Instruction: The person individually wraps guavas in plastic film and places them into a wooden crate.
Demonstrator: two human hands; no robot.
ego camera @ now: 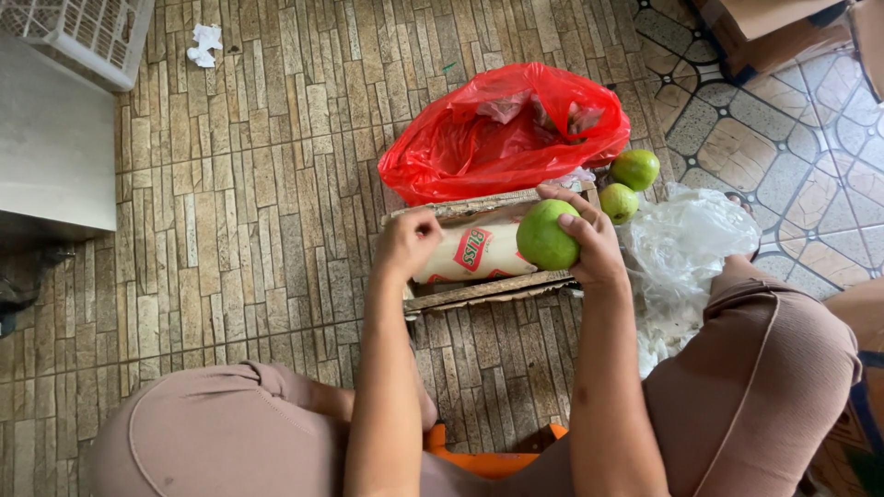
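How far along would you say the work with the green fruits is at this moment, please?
Nothing looks finished. The right hand holds one green fruit over the wooden board; the left hand is closed beside it. Two more fruits lie untouched by the red bag.

Three green fruits: one (546,236) in the person's right hand (589,241), two more, (635,168) and (618,202), on the floor. One red plastic bag (488,138). One clear plastic bag (686,244). One wooden board (488,287). One white packet (465,255). One crumpled paper scrap (204,43).
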